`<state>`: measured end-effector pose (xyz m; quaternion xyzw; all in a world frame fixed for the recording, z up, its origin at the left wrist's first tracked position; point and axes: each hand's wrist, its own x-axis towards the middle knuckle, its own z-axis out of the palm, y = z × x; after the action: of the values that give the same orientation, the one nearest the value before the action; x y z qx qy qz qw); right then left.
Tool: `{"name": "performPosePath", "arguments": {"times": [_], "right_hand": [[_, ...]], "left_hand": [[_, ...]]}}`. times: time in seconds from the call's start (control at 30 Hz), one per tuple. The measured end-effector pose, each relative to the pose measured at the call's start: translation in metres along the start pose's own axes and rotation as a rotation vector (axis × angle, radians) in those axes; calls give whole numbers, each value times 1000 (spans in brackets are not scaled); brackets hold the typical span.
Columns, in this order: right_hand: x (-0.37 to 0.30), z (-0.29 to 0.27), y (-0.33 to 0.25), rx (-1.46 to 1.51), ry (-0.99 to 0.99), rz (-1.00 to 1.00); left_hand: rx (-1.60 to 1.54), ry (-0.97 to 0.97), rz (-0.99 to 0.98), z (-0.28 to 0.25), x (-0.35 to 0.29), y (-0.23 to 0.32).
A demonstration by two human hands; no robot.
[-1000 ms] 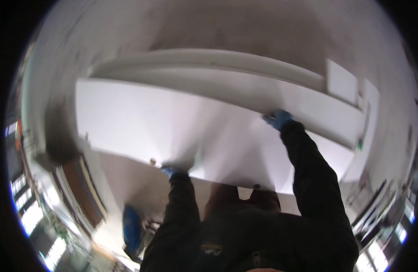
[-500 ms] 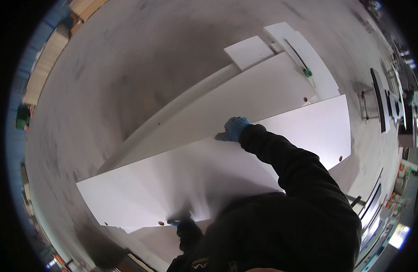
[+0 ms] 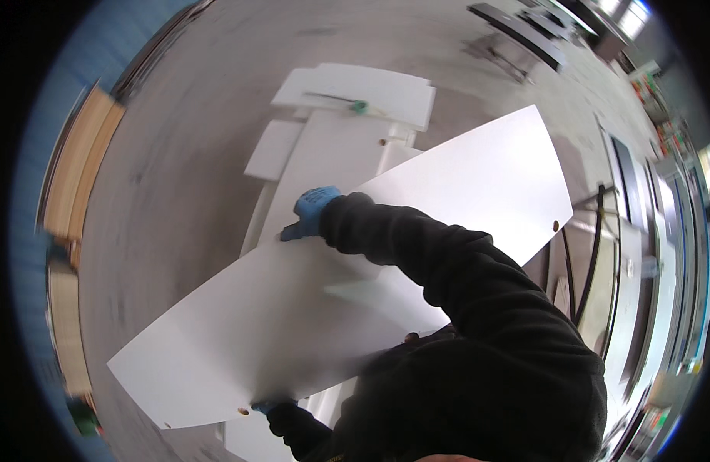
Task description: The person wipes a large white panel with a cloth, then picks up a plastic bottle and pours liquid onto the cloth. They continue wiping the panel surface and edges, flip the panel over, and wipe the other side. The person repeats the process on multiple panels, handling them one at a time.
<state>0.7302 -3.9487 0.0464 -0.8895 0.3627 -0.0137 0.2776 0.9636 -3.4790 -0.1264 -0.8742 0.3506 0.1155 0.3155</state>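
A long white panel [image 3: 239, 316] lies tilted across my front, held by both hands. My right hand [image 3: 315, 212], in a blue glove, is closed over its far edge near the middle. My left hand [image 3: 274, 406], also in a blue glove, grips the near edge beside a small brown-rimmed hole; the sleeve and panel partly hide its fingers. Beyond and partly under the panel lies another long white board [image 3: 333, 150] with more white pieces around it. A thin dark rod with a green end [image 3: 359, 107] rests on the far white piece [image 3: 393, 92].
Light wooden boards [image 3: 89, 165] stand along the blue wall at the left. To the right are dark cables [image 3: 595, 254] and long panels on racks [image 3: 628, 181]. A dark slab on a stand [image 3: 516, 35] is at the far right on the grey floor.
My view has swung to the right, so the white boards and the rod appear further left. The held panel has turned relative to the boards beneath, with both hands still on it.
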Motion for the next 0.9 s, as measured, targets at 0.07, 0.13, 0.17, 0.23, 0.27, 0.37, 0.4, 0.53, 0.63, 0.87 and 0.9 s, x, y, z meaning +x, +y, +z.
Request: {"name": "performPosePath", "arguments": {"times": [0.07,0.13,0.17,0.23,0.27,0.37,0.4,0.53,0.63,0.87,0.9], "right_hand": [[-46,-17,5,33,56,66],[-100,-25,13,56,133,147],[-130,-23,15,56,124,210],[-193,-22,27,55,110,334],[-224,-16,29,62,157,391],[-321,7,31,30,293,537],[-354,18,32,44,335,584],[-497,73,35,78,469,802],[-591,110,30,83,596,932],[-817,193,-7,168,729,1280],[-853,209,-15,178,730,1344]], "left_hand": [[68,37,61,-12,5,-4],[133,57,125,-23,7,1],[165,72,173,-26,6,7],[220,125,261,-31,-3,26],[244,153,307,-31,-8,36],[319,223,442,-27,-31,63],[353,251,487,-22,-42,72],[478,349,678,-10,-84,109],[565,432,802,-8,-121,138],[770,605,1073,8,-237,214],[794,623,1109,15,-259,224]]}}
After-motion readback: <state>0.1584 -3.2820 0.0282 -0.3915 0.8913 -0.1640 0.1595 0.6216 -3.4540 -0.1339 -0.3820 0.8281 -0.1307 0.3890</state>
